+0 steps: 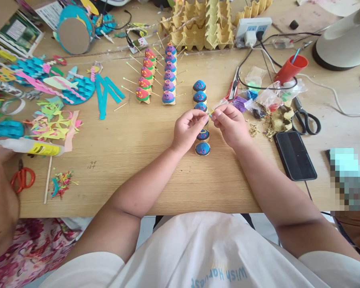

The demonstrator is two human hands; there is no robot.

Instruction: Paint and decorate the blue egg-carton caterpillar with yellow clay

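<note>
Both hands meet above a column of egg-carton cups topped with blue domes (203,149). Between finger and thumb of my left hand (189,129) and my right hand (231,125) is a tiny bit of yellow and blue material, too small to make out well. Both hands are closed in a pinch. Part of the column lies hidden beneath the fingers; a yellow curved line marks one dome near them. To the left stand a column of purple-faced cups (168,97) and a column of red and green cups (143,95), with thin pins sticking out sideways.
Scissors (306,120), a phone (295,156), a red cup (291,69) and a cutter (234,85) lie right. Paper scraps (52,124), a glue bottle (45,147) and orange scissors (23,179) lie left, near another person's arm. Egg cartons (198,34) stand behind.
</note>
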